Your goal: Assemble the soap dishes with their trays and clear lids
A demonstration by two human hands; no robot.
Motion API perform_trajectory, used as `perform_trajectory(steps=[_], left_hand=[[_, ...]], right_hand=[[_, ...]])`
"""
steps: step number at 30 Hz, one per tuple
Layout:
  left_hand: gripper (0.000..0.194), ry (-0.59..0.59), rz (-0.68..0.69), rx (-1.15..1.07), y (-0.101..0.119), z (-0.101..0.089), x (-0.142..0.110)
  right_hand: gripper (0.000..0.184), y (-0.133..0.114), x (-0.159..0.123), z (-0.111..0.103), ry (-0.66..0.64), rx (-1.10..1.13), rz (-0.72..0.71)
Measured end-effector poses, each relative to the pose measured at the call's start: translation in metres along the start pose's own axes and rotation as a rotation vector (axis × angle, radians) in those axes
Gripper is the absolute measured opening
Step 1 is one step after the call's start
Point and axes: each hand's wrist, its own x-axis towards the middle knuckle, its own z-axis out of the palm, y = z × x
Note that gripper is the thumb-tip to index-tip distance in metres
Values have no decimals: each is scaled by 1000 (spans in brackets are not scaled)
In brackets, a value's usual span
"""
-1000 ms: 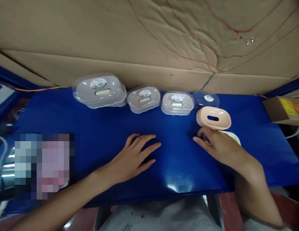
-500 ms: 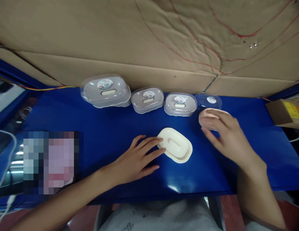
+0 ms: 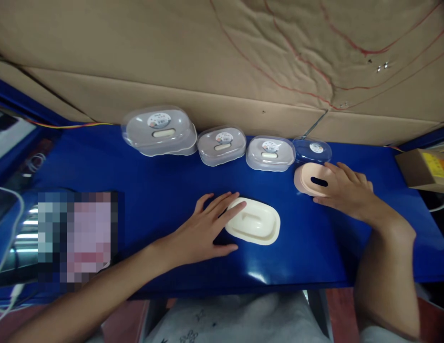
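A cream oval dish with a raised ridge inside lies on the blue table. My left hand has its fingers spread, with the fingertips touching the left rim of this dish. Farther right, my right hand grips a pink oval cover at its right side, the thumb in front and the fingers behind. A dark slot shows in the top of the cover. Just behind it lies a clear plastic lid with a round label.
Along the back stand three grey oval boxes under clear lids: a large one, a middle one and a right one. A cardboard wall rises behind. At far right sits a cardboard box; a white cable runs at left.
My right hand has shifted to the right side of the pink cover, uncovering its slot. The cream dish has turned slightly and moved a little left under my left fingertips.
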Motion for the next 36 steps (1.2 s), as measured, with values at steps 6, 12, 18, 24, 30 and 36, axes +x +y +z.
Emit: perform_trajectory(steps=[6, 12, 18, 24, 30, 36], left_hand=[[116, 23, -49, -84, 7, 3, -3], [130, 20, -35, -116, 16, 13, 0], [124, 139, -141, -313, 16, 6, 2], [126, 310, -172, -562, 15, -1, -4], [129, 364, -135, -610, 14, 7, -7], [126, 387, -76, -570, 14, 0, -11]], right_hand=[[88, -18, -11, -10, -10, 347, -274], [92, -52, -29, -26, 99, 523, -566], [90, -86, -51, -34, 113, 527, -756], [92, -103, -68, -38, 190, 487, -848], [109, -120, -74, -34, 259, 441, -901], [124, -121, -78, -26, 109, 622, -869]])
